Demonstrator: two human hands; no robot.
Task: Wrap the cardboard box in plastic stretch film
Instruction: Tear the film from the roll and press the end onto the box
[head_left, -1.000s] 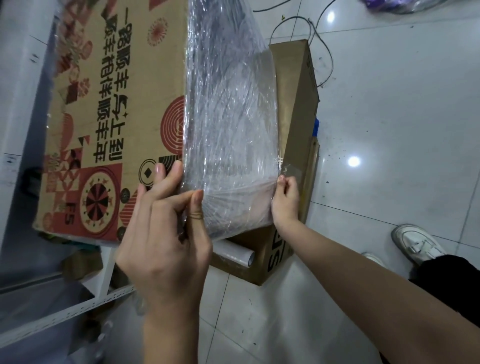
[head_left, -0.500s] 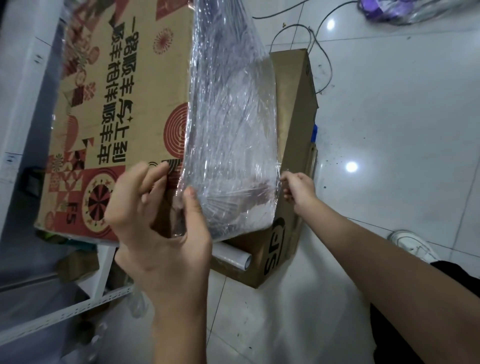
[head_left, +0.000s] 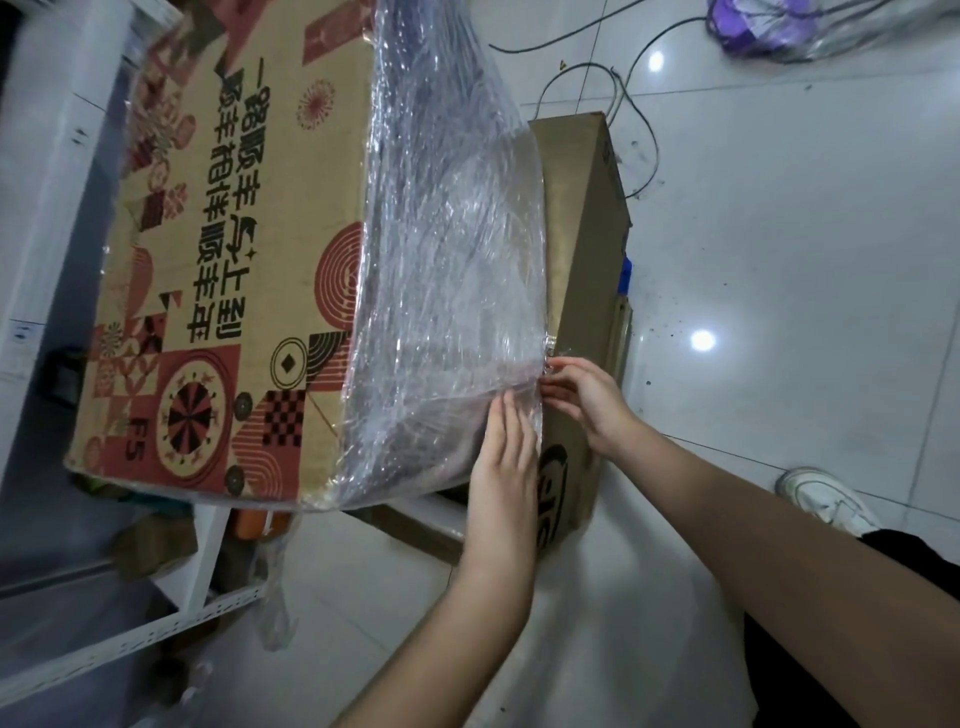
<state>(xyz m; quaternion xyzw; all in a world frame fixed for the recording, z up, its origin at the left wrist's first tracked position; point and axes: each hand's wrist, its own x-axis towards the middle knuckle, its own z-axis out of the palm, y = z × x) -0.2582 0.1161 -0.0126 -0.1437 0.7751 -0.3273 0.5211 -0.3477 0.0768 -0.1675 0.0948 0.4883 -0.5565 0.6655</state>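
Note:
A large cardboard box (head_left: 234, 270) printed with red patterns and black characters sits on a white shelf unit. Its side facing me is covered with wrinkled clear stretch film (head_left: 447, 270). My left hand (head_left: 506, 462) lies flat with straight fingers on the film near the lower right corner of that side. My right hand (head_left: 587, 395) pinches the film's edge at the right border of the wrapped side, fingers curled around the bunched film.
A plain brown carton (head_left: 587, 249) stands on the tiled floor just behind the wrapped side. Black cables (head_left: 628, 104) and a purple bag (head_left: 748, 31) lie farther back. A white shoe (head_left: 826, 499) is at the right. The white shelf frame (head_left: 130, 639) runs along the lower left.
My left hand let go of the film's left edge and moved right to press flat on the film. My right hand stays pinching the film at the right edge.

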